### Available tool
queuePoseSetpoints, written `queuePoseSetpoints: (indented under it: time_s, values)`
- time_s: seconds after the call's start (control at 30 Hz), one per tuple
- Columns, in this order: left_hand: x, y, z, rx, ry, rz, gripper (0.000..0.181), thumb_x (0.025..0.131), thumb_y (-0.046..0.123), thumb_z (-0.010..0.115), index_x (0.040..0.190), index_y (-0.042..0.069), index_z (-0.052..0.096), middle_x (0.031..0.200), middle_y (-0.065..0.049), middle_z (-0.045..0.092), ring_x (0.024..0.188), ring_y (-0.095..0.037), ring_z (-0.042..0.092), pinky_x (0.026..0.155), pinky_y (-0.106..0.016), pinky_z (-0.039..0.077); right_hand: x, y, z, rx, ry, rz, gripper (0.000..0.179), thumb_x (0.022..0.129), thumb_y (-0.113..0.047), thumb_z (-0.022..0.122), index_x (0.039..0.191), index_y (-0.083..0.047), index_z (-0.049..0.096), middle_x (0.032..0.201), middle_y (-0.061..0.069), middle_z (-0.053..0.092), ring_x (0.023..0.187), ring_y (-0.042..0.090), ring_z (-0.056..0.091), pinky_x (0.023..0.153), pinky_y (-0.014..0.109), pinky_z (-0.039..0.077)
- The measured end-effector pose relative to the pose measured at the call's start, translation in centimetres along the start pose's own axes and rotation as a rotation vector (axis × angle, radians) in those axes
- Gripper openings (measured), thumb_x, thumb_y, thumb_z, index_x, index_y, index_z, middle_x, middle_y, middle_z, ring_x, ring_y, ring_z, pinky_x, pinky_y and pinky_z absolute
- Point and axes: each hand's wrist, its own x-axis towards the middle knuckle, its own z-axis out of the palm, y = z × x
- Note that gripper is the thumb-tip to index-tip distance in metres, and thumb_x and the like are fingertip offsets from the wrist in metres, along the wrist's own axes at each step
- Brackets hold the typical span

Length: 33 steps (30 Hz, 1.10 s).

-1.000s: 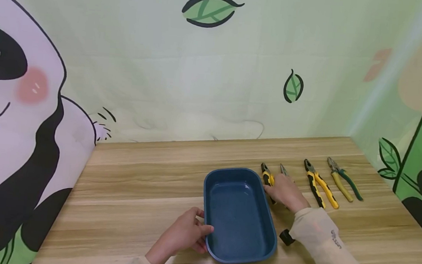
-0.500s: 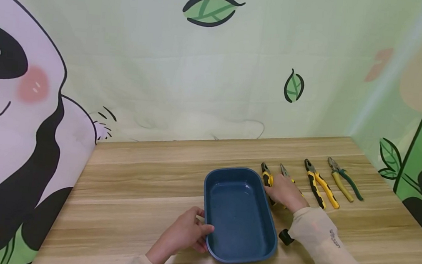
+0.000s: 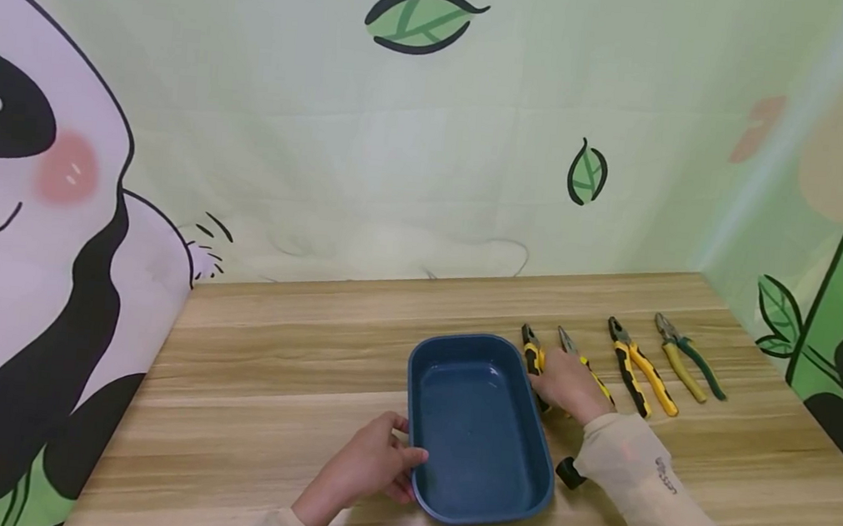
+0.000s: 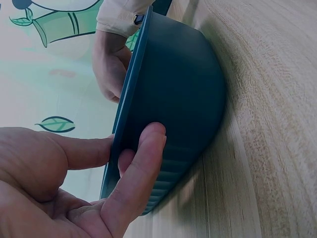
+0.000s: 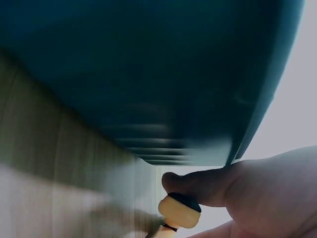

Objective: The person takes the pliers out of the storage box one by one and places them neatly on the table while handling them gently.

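A dark blue rectangular basin (image 3: 477,435) rests on the wooden table. My left hand (image 3: 374,457) pinches its left rim, thumb over the edge and fingers against the outer wall; the left wrist view shows this grip on the basin wall (image 4: 173,74). To the right of the basin, my right hand (image 3: 569,383) grips the leftmost yellow-and-black pliers (image 3: 531,349) by the handles. In the right wrist view the thumb (image 5: 198,186) lies against a handle (image 5: 179,212); the other fingers are mostly hidden. Long-nose pliers (image 3: 595,380) lie partly under the same hand.
Farther right lie yellow-and-black pliers (image 3: 638,370) and pliers with one yellow and one green handle (image 3: 687,357). A black cylindrical piece (image 3: 569,472) shows beside the right cuff. A printed panda cloth (image 3: 291,118) hangs behind the wooden table (image 3: 271,350).
My right hand has shifted slightly left, uncovering more of the long-nose pliers' yellow handle. The left hand and the basin keep their places.
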Motion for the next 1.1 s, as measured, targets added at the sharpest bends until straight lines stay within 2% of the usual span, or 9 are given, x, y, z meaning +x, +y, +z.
queuePoseSetpoints:
  time_s: [0.4,0.67,1.1]
  values:
    - [0.04,-0.15,0.09,0.001,0.001,0.011,0.043,0.099,0.002,0.067,0.132,-0.012,0.043,0.091,-0.021,0.064,0.060,-0.021,0.068,0.055,-0.038,0.065,-0.13,-0.03,0.27,-0.004,0.024,-0.013,0.038,0.103,-0.023,0.064,0.070,-0.004,0.061,0.057,0.002,0.049,0.049,0.015,0.051,0.044,0.023,0.038]
    - [0.03,-0.18,0.10,-0.005,0.001,0.012,0.044,0.099,0.002,0.067,0.132,-0.013,0.042,0.092,-0.021,0.064,0.059,-0.021,0.068,0.055,-0.037,0.065,-0.30,0.07,0.14,-0.015,0.031,-0.046,0.040,0.103,-0.021,0.065,0.066,-0.005,0.058,0.055,0.001,0.046,0.047,0.015,0.049,0.043,0.022,0.036]
    - [0.06,-0.20,0.12,0.002,0.006,0.019,0.044,0.099,0.002,0.068,0.132,-0.013,0.042,0.093,-0.021,0.064,0.060,-0.022,0.068,0.055,-0.037,0.065,-0.07,0.18,0.49,-0.041,0.043,-0.049,0.042,0.101,-0.023,0.068,0.064,-0.007,0.056,0.057,0.003,0.047,0.048,0.017,0.051,0.044,0.024,0.039]
